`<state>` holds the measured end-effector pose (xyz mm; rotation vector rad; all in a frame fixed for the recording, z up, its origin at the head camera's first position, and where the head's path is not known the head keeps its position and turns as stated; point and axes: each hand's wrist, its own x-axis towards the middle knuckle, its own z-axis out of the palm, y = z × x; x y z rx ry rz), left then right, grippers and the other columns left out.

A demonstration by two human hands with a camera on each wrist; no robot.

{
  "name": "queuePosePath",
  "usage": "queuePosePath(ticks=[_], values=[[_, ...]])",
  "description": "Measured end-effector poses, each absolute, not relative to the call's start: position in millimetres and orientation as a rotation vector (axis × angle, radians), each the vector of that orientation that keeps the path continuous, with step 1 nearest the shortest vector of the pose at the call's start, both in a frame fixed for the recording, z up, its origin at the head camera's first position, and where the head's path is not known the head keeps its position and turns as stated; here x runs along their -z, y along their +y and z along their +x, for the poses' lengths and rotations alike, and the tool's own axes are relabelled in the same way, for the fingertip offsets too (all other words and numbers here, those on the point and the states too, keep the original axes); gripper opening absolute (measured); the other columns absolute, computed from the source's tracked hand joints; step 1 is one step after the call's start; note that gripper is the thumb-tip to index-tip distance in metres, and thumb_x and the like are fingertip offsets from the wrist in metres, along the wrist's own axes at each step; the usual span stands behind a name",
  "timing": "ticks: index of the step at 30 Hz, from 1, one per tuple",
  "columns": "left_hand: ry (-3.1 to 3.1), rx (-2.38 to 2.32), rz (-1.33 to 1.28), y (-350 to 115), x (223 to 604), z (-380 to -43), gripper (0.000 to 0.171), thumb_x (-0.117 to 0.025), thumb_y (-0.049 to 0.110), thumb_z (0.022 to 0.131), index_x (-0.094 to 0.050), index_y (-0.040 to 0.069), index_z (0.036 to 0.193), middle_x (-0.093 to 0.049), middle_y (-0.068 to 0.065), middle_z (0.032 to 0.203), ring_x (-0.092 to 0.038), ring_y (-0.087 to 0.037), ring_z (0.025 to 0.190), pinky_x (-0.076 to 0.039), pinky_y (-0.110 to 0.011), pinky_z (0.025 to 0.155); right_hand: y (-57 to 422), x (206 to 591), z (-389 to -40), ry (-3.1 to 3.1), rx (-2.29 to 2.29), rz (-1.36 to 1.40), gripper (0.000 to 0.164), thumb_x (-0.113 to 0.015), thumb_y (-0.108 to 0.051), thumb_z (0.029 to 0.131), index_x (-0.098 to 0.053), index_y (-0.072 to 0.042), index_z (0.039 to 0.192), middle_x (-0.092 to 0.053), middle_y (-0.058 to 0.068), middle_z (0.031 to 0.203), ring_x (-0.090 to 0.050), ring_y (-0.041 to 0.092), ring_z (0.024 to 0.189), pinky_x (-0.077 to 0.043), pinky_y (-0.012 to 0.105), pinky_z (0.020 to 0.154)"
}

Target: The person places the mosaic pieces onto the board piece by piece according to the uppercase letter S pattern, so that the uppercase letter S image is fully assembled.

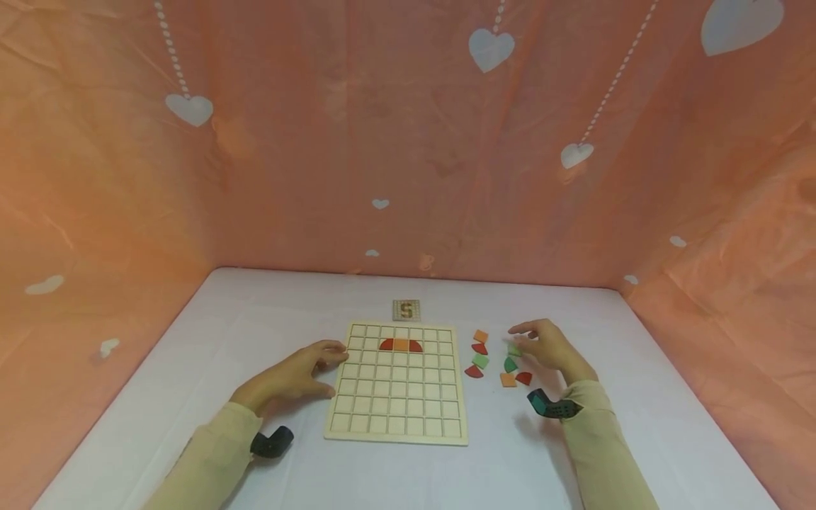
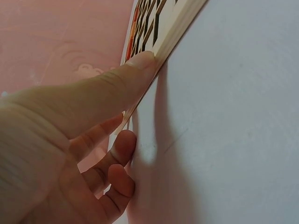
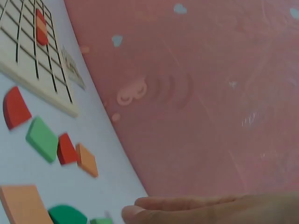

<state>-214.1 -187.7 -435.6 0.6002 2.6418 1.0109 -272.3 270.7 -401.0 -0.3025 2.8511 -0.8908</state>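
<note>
A pale wooden grid board (image 1: 397,406) lies on the table. In its upper rows an orange square (image 1: 401,345) sits between two red quarter-circle pieces, one being the left red piece (image 1: 386,345). My left hand (image 1: 290,375) rests at the board's left edge, thumb and fingers spread apart; in the left wrist view the thumb (image 2: 138,63) touches the rim. Over the loose pieces on the right, my right hand (image 1: 545,347) hovers with fingers extended and nothing visible in its grasp. Just beneath it are a light green piece (image 1: 514,350) and a dark green piece (image 1: 511,365).
Between board and right hand lie more loose pieces: an orange square (image 1: 481,336), a red quarter circle (image 1: 474,371), a light green square (image 1: 481,361) and several others. A small patterned tile (image 1: 406,310) stands beyond the board. Pink cloth (image 1: 408,142) surrounds the white table (image 1: 274,304).
</note>
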Motion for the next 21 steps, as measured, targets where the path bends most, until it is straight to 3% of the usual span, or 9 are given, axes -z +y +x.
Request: queuePosePath(ticks=[5, 12, 21], values=[[2.636, -1.019, 0.590, -189, 437, -214, 0.070, -0.082, 0.011, 0.082, -0.053, -0.001, 0.144, -0.042, -0.022, 0.156, -0.041, -0.046, 0.143, -0.040, -0.057, 0.117, 277, 406, -274, 2.779, 0.909, -0.194, 0.033, -0.065, -0.006, 0.093, -0.069, 0.000, 0.125, -0.061, 0.027, 0.130, -0.054, 0.038, 0.113, -0.052, 0.053, 0.096], [2.629, -1.040, 0.577, -189, 436, -213, 0.070, -0.083, 0.010, 0.081, -0.054, -0.001, 0.143, -0.044, -0.021, 0.155, -0.040, -0.045, 0.145, -0.038, -0.057, 0.118, 282, 414, -272, 2.721, 0.938, -0.022, 0.033, -0.069, -0.011, 0.093, -0.070, -0.008, 0.126, -0.055, 0.024, 0.139, -0.049, 0.042, 0.125, -0.044, 0.065, 0.107], [2.636, -1.035, 0.614, -191, 437, -214, 0.069, -0.082, 0.010, 0.081, -0.054, -0.002, 0.143, -0.043, -0.023, 0.154, -0.040, -0.047, 0.143, -0.039, -0.058, 0.117, 282, 418, -270, 2.714, 0.965, 0.017, 0.032, -0.070, -0.014, 0.093, -0.069, -0.009, 0.125, -0.053, 0.024, 0.141, -0.047, 0.043, 0.129, -0.043, 0.067, 0.108]])
